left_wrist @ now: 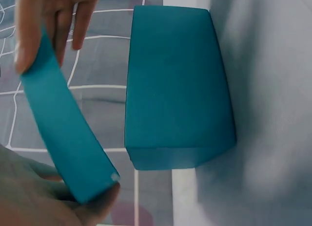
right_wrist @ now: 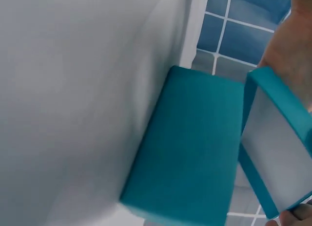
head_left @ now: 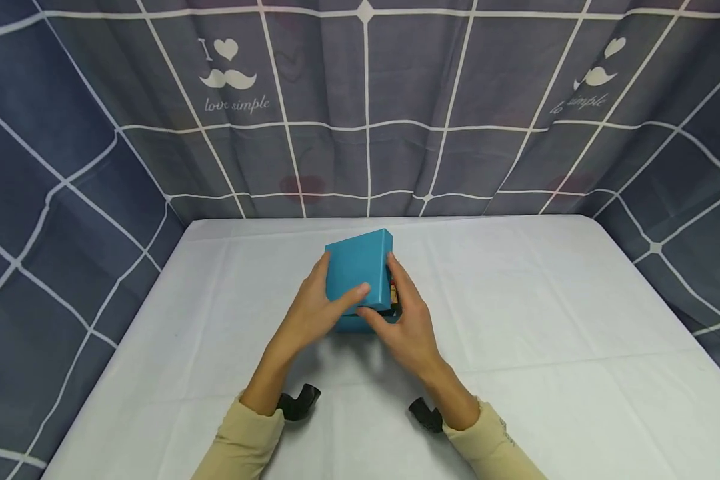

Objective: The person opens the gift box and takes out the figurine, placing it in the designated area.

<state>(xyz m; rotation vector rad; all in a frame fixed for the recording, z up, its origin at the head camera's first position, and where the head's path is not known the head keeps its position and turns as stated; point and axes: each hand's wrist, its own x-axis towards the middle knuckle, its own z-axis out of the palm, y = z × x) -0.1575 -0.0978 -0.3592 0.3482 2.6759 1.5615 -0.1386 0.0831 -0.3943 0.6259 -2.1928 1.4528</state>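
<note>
A blue lid (head_left: 355, 267) is tilted over a blue box (head_left: 357, 325), with a gap on the right side showing something colourful inside (head_left: 394, 292). The left hand (head_left: 317, 308) grips the lid's left side, thumb on its face. The right hand (head_left: 405, 323) holds its right edge and lower corner. In the left wrist view the lid (left_wrist: 68, 123) stands apart from the box (left_wrist: 178, 84), between the left hand (left_wrist: 46, 199) and the right hand (left_wrist: 58, 19). The right wrist view shows the lid's pale inside (right_wrist: 280, 148) beside the box (right_wrist: 187, 148).
A white cloth covers the table (head_left: 546, 333). A dark grid-patterned curtain (head_left: 318, 160) surrounds its back and sides. Black devices (head_left: 300, 402) are at both wrists, near the beige sleeves (head_left: 240, 437).
</note>
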